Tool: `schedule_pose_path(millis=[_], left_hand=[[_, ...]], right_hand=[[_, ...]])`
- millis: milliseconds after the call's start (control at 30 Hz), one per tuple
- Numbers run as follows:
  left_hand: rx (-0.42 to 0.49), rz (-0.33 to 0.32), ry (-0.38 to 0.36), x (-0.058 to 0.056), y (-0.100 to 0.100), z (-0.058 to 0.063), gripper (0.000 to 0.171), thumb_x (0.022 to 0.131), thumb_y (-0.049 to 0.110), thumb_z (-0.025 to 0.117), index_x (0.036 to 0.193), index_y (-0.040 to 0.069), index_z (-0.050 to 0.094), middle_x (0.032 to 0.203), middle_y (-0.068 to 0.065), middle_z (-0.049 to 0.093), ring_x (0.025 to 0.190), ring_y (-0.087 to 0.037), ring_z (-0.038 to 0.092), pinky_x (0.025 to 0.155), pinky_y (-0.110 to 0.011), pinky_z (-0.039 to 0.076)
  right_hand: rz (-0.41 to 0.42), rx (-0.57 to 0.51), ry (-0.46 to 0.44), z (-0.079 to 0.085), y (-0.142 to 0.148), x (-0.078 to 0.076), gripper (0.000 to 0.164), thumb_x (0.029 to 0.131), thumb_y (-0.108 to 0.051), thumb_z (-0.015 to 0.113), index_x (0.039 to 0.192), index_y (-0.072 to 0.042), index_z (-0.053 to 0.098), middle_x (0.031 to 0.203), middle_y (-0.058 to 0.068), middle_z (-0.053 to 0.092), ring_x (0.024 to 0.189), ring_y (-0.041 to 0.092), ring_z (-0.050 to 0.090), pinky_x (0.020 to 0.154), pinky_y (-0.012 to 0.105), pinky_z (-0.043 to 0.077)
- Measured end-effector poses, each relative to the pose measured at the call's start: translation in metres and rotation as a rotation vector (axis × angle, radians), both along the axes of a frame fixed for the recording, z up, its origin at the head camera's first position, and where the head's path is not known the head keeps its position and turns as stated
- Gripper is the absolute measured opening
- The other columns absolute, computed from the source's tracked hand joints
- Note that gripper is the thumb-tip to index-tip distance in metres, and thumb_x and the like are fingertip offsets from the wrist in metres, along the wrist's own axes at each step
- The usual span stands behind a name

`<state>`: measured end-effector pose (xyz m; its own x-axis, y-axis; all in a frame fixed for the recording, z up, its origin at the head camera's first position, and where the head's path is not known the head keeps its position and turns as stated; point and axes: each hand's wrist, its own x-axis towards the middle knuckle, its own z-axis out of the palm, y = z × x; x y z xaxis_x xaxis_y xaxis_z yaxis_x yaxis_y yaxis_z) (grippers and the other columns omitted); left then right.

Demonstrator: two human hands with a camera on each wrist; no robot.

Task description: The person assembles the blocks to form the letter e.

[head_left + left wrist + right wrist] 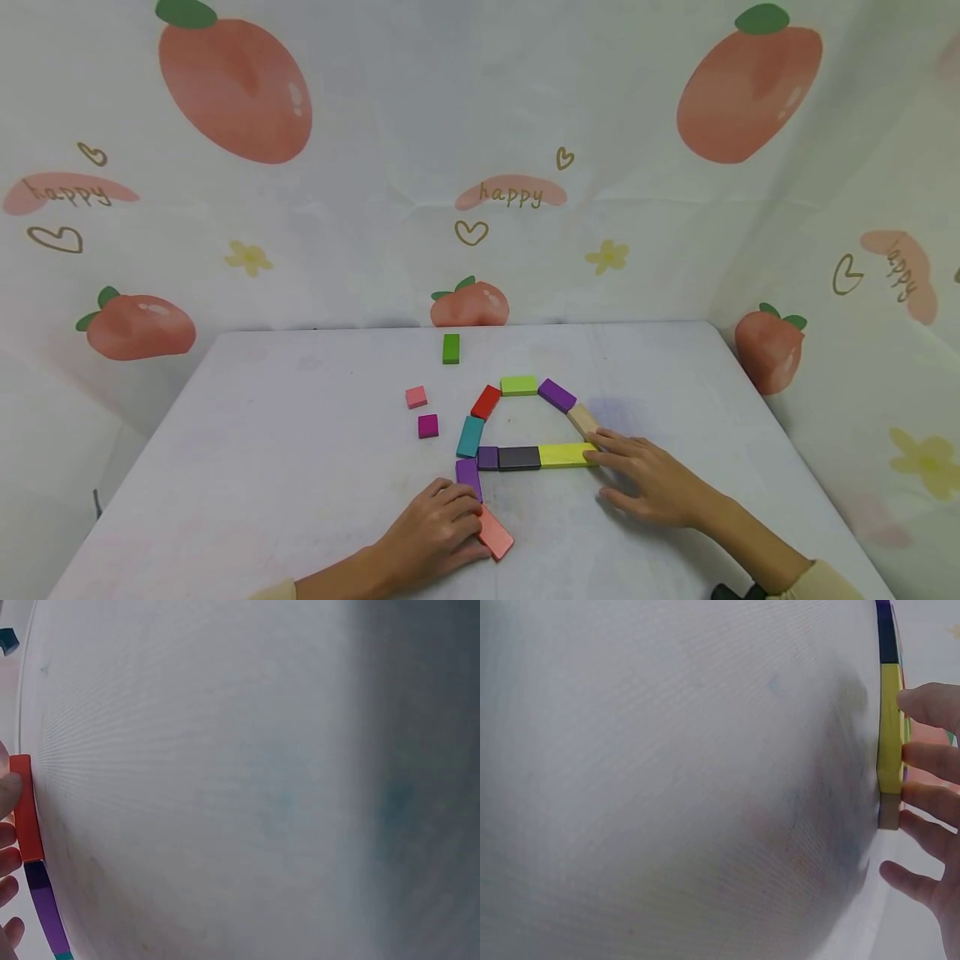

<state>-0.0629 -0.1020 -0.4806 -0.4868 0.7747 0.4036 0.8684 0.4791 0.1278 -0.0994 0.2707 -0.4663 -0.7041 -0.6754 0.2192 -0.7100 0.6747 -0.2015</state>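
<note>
My left hand (435, 532) is at the lower end of the row, its thumb and fingers pinching the salmon-pink block (496, 533). That block slants and meets the purple block (468, 477) above it; in the left wrist view the pinched block (27, 810) looks orange-red. My right hand (648, 477), fingers spread and fairly straight, touches the right end of the yellow block (564, 455) and the lower end of the beige block (582, 421). Left of the yellow block lie a black block (519, 458) and a small dark purple block (488, 458), forming a straight bar.
A teal block (470, 436), a red block (486, 402), a lime block (519, 386) and another purple block (557, 395) form an arch above the bar. A green block (451, 349), a pink cube (416, 397) and a magenta cube (428, 426) lie apart on the white table (262, 433).
</note>
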Motion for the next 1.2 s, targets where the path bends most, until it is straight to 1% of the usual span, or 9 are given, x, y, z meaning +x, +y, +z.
schedule_pose_path(millis=[167, 233, 300, 433, 567, 700, 800, 1000, 1200], left_hand=[[0.047, 0.020, -0.026, -0.002, 0.001, 0.003, 0.027, 0.087, 0.046, 0.075, 0.089, 0.019, 0.077, 0.097, 0.009, 0.071, 0.101, -0.009, 0.062, 0.088, -0.029, 0.052], [0.091, 0.045, -0.032, -0.006, 0.002, 0.006, 0.026, 0.085, 0.045, 0.077, 0.088, 0.019, 0.076, 0.095, 0.009, 0.070, 0.098, -0.009, 0.063, 0.087, -0.029, 0.053], [0.141, 0.090, -0.044, -0.014, 0.002, 0.012, 0.026, 0.081, 0.042, 0.082, 0.087, 0.017, 0.077, 0.093, 0.008, 0.070, 0.096, -0.009, 0.063, 0.086, -0.030, 0.054], [0.231, 0.204, -0.068, -0.041, 0.001, 0.027, 0.027, 0.074, 0.031, 0.089, 0.091, 0.013, 0.078, 0.092, 0.005, 0.072, 0.093, -0.011, 0.067, 0.084, -0.033, 0.056], [0.302, 0.348, -0.121, -0.077, -0.003, 0.039, 0.026, 0.076, 0.024, 0.088, 0.095, 0.009, 0.077, 0.093, 0.001, 0.074, 0.092, -0.015, 0.069, 0.080, -0.033, 0.058], [0.346, 0.491, -0.156, -0.111, -0.008, 0.043, 0.028, 0.081, 0.023, 0.085, 0.101, 0.006, 0.076, 0.097, -0.006, 0.075, 0.093, -0.022, 0.071, 0.080, -0.038, 0.059], [0.355, 0.574, -0.200, -0.132, -0.010, 0.043, 0.031, 0.084, 0.023, 0.082, 0.107, 0.003, 0.075, 0.100, -0.011, 0.075, 0.092, -0.027, 0.070, 0.079, -0.042, 0.058], [0.327, 0.708, -0.331, -0.159, -0.009, 0.035, 0.041, 0.087, 0.028, 0.077, 0.120, 0.004, 0.071, 0.108, -0.015, 0.073, 0.095, -0.029, 0.068, 0.078, -0.046, 0.057], [0.358, 0.783, -0.452, -0.177, 0.000, 0.030, 0.049, 0.088, 0.030, 0.076, 0.129, 0.004, 0.066, 0.116, -0.015, 0.070, 0.104, -0.032, 0.065, 0.081, -0.048, 0.056]], right_hand=[[0.004, 0.001, 0.006, 0.000, -0.001, 0.000, 0.048, 0.085, -0.031, 0.077, 0.129, -0.014, 0.067, 0.143, 0.009, 0.056, 0.130, 0.031, 0.053, 0.093, 0.056, 0.051], [0.009, 0.001, 0.013, 0.001, -0.001, 0.000, 0.048, 0.085, -0.031, 0.077, 0.129, -0.013, 0.067, 0.143, 0.009, 0.056, 0.130, 0.031, 0.053, 0.092, 0.056, 0.051], [0.012, -0.002, 0.020, 0.001, -0.001, 0.000, 0.048, 0.085, -0.031, 0.077, 0.128, -0.013, 0.067, 0.143, 0.009, 0.056, 0.130, 0.031, 0.053, 0.092, 0.055, 0.051], [0.014, -0.003, 0.026, 0.002, 0.000, 0.001, 0.048, 0.085, -0.030, 0.077, 0.128, -0.013, 0.067, 0.142, 0.009, 0.056, 0.130, 0.031, 0.053, 0.092, 0.054, 0.052], [0.015, -0.003, 0.024, 0.002, 0.000, 0.001, 0.048, 0.085, -0.031, 0.077, 0.128, -0.012, 0.067, 0.143, 0.010, 0.056, 0.130, 0.031, 0.053, 0.092, 0.054, 0.051], [0.011, -0.005, 0.015, 0.001, 0.000, 0.000, 0.048, 0.085, -0.031, 0.077, 0.129, -0.013, 0.067, 0.143, 0.010, 0.056, 0.130, 0.031, 0.053, 0.093, 0.055, 0.051], [0.008, -0.006, 0.008, 0.001, 0.000, 0.000, 0.048, 0.085, -0.031, 0.077, 0.129, -0.014, 0.067, 0.144, 0.009, 0.056, 0.130, 0.031, 0.053, 0.093, 0.055, 0.051], [0.006, -0.004, -0.009, 0.000, 0.000, -0.001, 0.047, 0.086, -0.031, 0.076, 0.129, -0.014, 0.067, 0.144, 0.009, 0.055, 0.131, 0.031, 0.052, 0.093, 0.056, 0.051], [0.006, -0.012, -0.003, 0.001, -0.001, -0.001, 0.047, 0.085, -0.031, 0.077, 0.128, -0.013, 0.068, 0.143, 0.009, 0.056, 0.130, 0.031, 0.053, 0.093, 0.056, 0.050]])
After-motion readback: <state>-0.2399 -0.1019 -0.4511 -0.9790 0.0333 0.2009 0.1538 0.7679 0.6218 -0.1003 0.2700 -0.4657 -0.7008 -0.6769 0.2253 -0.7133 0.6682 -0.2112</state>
